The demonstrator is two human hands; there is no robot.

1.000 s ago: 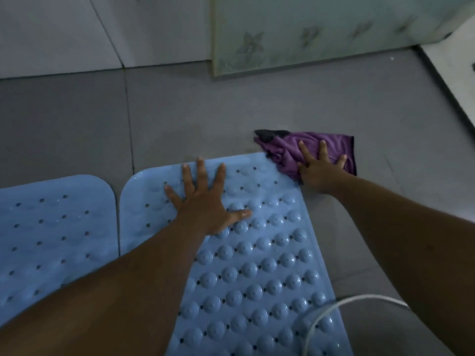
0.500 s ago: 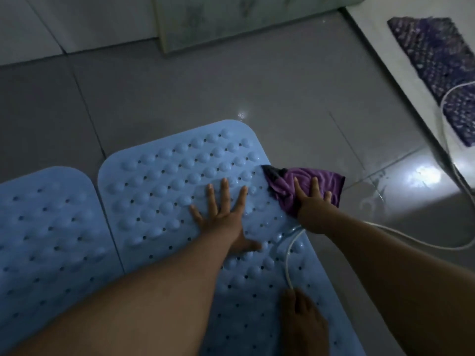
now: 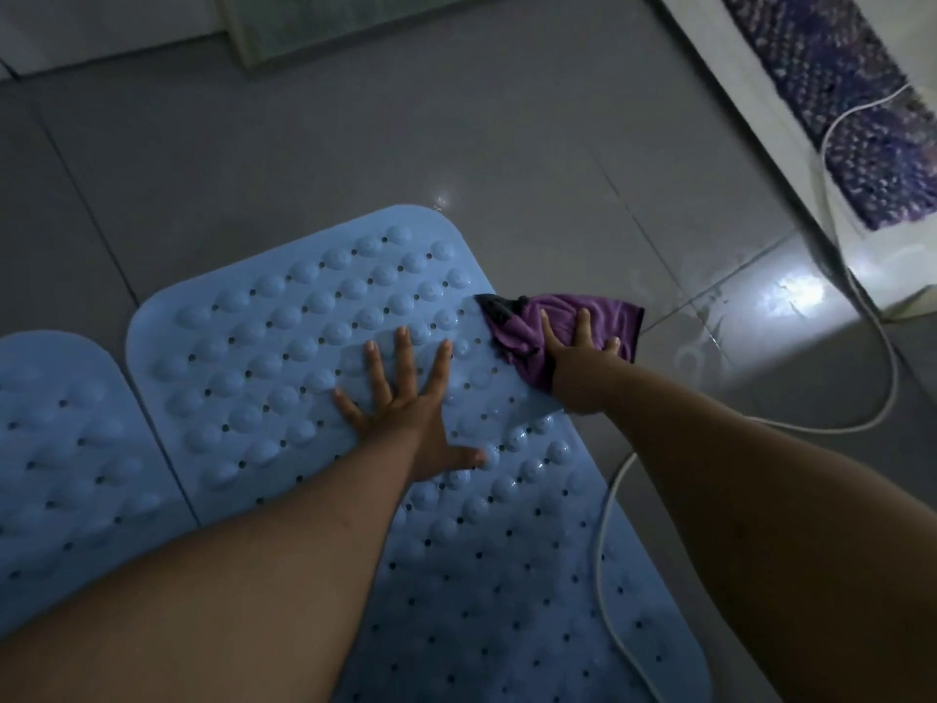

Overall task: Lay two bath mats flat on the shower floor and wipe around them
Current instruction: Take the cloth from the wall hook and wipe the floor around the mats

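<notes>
**Wiping along the right mat's edge**

Both mats lie flat side by side: the left mat and the right mat. The left hand presses the right mat, fingers spread. Farther out, the right hand lies flat-fingered on the cloth at that mat's right edge. Wiping seems underway; next, slide the cloth along the floor, minding the cord.

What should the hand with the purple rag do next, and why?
Probably slide the rag along the mat edge toward you. The right hand presses it there beside wet floor, while the left hand pins the mat flat.
</notes>
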